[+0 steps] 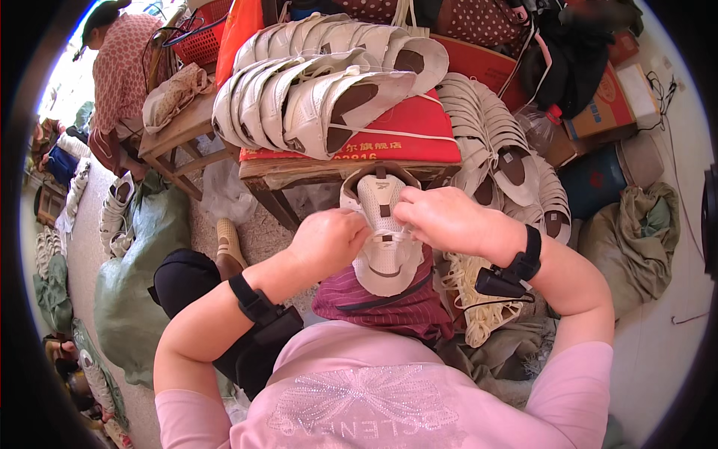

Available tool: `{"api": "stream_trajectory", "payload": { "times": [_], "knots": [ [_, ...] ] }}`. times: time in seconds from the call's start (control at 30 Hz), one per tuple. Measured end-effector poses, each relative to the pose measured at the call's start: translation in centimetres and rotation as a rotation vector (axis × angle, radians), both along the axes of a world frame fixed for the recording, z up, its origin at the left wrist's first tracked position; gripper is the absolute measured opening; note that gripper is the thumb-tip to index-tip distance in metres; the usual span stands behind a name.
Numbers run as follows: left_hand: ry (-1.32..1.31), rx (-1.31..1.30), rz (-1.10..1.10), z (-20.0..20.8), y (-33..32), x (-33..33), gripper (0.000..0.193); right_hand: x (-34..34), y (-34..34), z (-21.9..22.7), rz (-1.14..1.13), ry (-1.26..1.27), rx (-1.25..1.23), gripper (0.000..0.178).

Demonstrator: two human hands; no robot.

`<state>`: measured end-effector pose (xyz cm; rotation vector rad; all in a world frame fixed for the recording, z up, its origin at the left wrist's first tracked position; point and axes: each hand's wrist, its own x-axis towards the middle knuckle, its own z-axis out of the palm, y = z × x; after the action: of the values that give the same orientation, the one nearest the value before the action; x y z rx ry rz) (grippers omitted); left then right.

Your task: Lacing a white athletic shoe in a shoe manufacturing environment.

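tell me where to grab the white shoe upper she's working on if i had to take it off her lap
Take the white shoe upper by its rounded toe end, coming from the person's side, low in the head view. That end lies bare on the striped cloth. The left hand and right hand cover both flanks near the tongue, so a grip there would likely collide with them.
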<state>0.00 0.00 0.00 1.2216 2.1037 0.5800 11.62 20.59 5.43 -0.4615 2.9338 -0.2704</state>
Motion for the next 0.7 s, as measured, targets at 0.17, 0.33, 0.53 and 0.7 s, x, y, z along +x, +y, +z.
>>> {"api": "stream_trajectory", "payload": {
  "times": [0.17,0.33,0.53,0.7],
  "knots": [
    [0.72,0.417,-0.175,1.5,0.3,-0.1,0.022,0.0,0.5,-0.5,0.123,0.094,0.142,0.024],
    [0.554,0.486,-0.288,1.7,0.6,-2.5,0.025,-0.2,1.1,-0.5,0.096,0.038,-0.022,0.023],
    [0.439,0.363,-0.21,0.7,0.7,-2.3,0.016,-0.5,1.2,-1.8,-0.065,-0.022,-0.094,0.024],
    [0.322,0.37,-0.053,-1.1,1.3,-1.1,0.019,-0.7,-0.3,-3.9,-0.277,0.036,-0.256,0.029]
  ]
}}
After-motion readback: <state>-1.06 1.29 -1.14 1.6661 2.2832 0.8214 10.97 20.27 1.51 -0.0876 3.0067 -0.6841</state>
